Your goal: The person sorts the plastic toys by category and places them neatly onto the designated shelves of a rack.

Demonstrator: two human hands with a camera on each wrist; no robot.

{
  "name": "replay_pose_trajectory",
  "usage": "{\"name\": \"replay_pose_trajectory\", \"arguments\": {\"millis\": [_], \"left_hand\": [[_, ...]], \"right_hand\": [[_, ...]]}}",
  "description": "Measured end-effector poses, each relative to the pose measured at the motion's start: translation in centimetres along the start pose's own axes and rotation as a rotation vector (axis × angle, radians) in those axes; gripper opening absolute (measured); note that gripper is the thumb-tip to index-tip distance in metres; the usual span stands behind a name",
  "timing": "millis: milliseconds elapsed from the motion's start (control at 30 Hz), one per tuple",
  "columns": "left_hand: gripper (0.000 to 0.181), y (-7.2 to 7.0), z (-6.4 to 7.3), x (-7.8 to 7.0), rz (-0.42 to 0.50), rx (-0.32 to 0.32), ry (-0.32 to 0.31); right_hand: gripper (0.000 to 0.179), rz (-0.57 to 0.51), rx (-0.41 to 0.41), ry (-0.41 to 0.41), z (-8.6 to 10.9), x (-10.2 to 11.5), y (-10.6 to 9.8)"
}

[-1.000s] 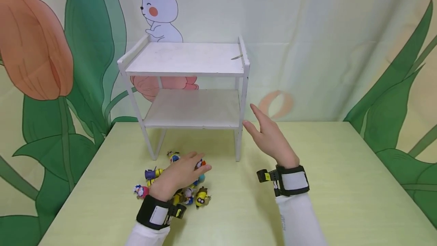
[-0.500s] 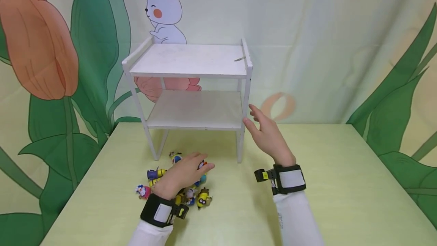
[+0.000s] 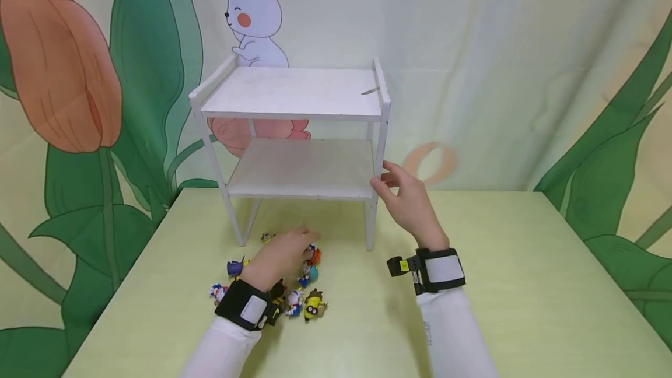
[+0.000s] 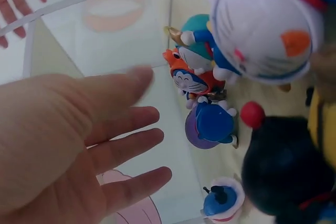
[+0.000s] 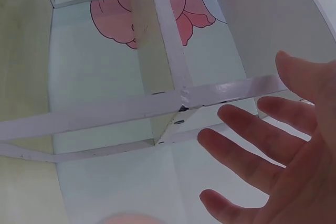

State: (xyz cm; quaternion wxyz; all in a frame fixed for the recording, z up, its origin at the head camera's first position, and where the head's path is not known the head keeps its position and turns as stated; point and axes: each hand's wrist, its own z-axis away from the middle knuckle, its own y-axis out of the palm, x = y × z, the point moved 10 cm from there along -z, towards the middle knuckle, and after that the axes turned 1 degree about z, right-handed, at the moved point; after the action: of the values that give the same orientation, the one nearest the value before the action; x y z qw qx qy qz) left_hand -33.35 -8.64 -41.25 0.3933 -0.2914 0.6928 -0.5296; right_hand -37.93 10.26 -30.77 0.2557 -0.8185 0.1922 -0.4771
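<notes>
My left hand (image 3: 278,255) hovers over a cluster of small toy figures, hiding some of them. In the left wrist view its fingers (image 4: 131,135) are spread and hold nothing. Close by are a blue figure (image 4: 214,121), an orange-hooded figure (image 4: 191,80) and a large white-headed figure (image 4: 262,30). A yellow figure (image 3: 314,306) lies at the cluster's near right. My right hand (image 3: 412,203) is beside the front right leg of the white two-tier shelf (image 3: 299,168). Its thumb overlaps that leg in the head view, and its fingers are parted in the right wrist view.
The shelf stands on a pale green table (image 3: 504,284), its legs just behind the toys. A blue-and-yellow figure (image 3: 235,267) lies at the cluster's left. Behind hangs a printed cloth backdrop (image 3: 499,74) with a rabbit and tulips.
My right hand has moved slightly left, closer to the shelf leg. The left hand has turned and tipped down over the toys, uncovering figures on its right. The view has shifted a little.
</notes>
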Motion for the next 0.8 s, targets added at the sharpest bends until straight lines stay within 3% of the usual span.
{"name": "replay_pose_trajectory", "arguments": {"millis": [133,400,633,800], "left_hand": [[0.038,0.3,-0.1,-0.4,-0.096,0.024,0.043],[0.040,1.3,-0.5,-1.2,-0.189,0.098,0.100],[0.040,2.9,-1.0,-0.7,-0.339,0.185,0.059],[0.041,3.0,-1.5,-0.6,-0.339,0.188,0.073]], "right_hand": [[0.048,-0.029,-0.027,-0.007,-0.1,0.1,0.1],[0.037,-0.109,-0.093,-0.040,-0.3,0.1,0.1],[0.035,-0.193,-0.131,-0.029,-0.3,-0.5,0.1],[0.029,-0.245,-0.159,-0.051,-0.6,-0.3,-0.2]]}}
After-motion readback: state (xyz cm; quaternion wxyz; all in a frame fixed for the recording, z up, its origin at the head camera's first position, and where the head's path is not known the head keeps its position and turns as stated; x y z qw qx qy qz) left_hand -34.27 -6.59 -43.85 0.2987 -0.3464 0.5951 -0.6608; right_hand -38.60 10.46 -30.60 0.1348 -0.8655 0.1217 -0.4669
